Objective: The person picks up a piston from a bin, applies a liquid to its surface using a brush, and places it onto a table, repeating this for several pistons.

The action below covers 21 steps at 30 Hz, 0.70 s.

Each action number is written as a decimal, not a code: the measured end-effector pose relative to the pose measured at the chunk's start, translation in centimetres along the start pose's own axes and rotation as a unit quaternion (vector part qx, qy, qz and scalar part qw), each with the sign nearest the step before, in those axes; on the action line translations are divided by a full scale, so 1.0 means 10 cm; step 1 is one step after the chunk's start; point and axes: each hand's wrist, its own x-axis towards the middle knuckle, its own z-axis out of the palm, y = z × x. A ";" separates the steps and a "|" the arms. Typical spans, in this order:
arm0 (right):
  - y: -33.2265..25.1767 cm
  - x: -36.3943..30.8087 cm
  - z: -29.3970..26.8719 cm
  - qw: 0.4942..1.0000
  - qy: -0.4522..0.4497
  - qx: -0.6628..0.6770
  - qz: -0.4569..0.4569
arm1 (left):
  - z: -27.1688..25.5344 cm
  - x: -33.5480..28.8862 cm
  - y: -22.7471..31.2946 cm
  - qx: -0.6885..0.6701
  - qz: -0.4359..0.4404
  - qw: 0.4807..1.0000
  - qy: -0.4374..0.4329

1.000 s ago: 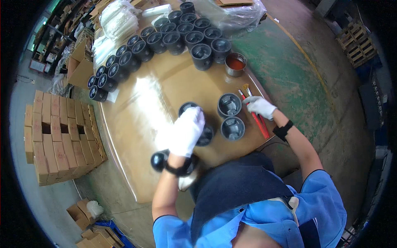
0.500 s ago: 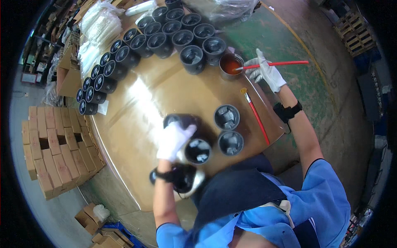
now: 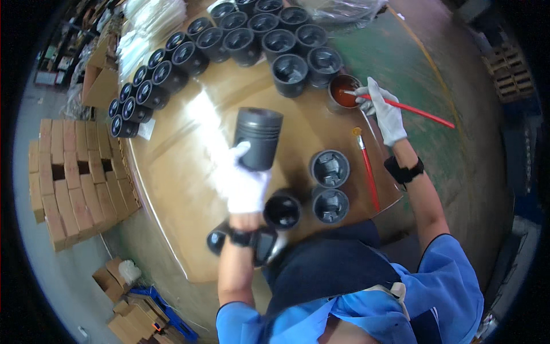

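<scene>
In my gloved left hand (image 3: 246,180) is a dark grey engine piston (image 3: 260,132), raised above the table with its ring grooves near the top. My gloved right hand (image 3: 385,112) grips a red-handled brush (image 3: 421,113), its tip dipping into a metal can (image 3: 342,103) of reddish-brown liquid. A second red-handled brush (image 3: 369,175) lies on the table below the can. Two pistons, one (image 3: 330,168) behind the other (image 3: 330,206), stand hollow end up at the right. Another piston (image 3: 282,210) is near the table's front edge; more dark pistons (image 3: 216,239) are partly hidden by my left forearm.
Rows of pistons (image 3: 289,74) line the far and left sides of the brown-covered table (image 3: 183,172). Clear plastic wrap (image 3: 152,28) is piled at the far left. Stacked cardboard boxes (image 3: 86,172) stand left of the table, and wooden pallets (image 3: 510,71) at the far right.
My left hand has lifted the piston off the table and turned it upright. The brush in my right hand has tilted, its handle end now lower, with the tip still in the can.
</scene>
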 end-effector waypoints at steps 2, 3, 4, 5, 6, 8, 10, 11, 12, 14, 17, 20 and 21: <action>-0.20 -0.24 0.18 0.998 -0.034 0.046 -0.014 | 0.11 -0.01 -0.01 -0.315 -0.210 0.925 0.002; -0.30 -0.38 0.31 0.997 -0.062 0.046 -0.025 | 0.13 -0.02 -0.05 -0.328 -0.229 0.917 -0.002; -0.38 -0.53 0.42 0.995 -0.069 0.067 -0.032 | 0.26 -0.09 0.01 -0.349 -0.250 0.903 0.010; -0.45 -0.66 0.56 0.992 -0.080 0.090 -0.037 | 0.26 -0.12 0.02 -0.349 -0.246 0.904 0.016; -0.52 -0.74 0.67 0.989 -0.104 0.104 -0.031 | 0.27 -0.14 0.03 -0.359 -0.251 0.899 0.002; -0.54 -0.81 0.86 0.985 -0.123 0.117 -0.020 | 0.25 -0.16 0.02 -0.363 -0.257 0.895 -0.018; -0.49 -0.79 0.98 0.987 -0.113 0.111 -0.002 | 0.27 -0.20 0.05 -0.364 -0.253 0.896 -0.011; -0.46 -0.75 1.02 0.989 -0.102 0.106 0.013 | 0.27 -0.21 0.07 -0.365 -0.250 0.897 -0.007; -0.36 -0.68 1.00 0.986 -0.109 0.121 0.022 | 0.23 -0.21 0.06 -0.366 -0.250 0.896 -0.006; -0.28 -0.61 0.97 0.985 -0.106 0.129 0.035 | 0.14 -0.21 0.07 -0.363 -0.261 0.894 -0.025; -0.31 -0.53 1.03 0.985 -0.079 0.142 0.058 | 0.12 -0.23 0.21 -0.370 -0.242 0.897 -0.029; -0.42 -0.37 1.09 0.977 -0.146 0.133 0.074 | -0.21 -0.06 0.16 -0.185 -0.178 0.965 -0.047; -0.46 -0.34 1.09 0.978 -0.142 0.134 0.074 | -0.24 -0.09 0.27 -0.277 -0.238 0.931 -0.008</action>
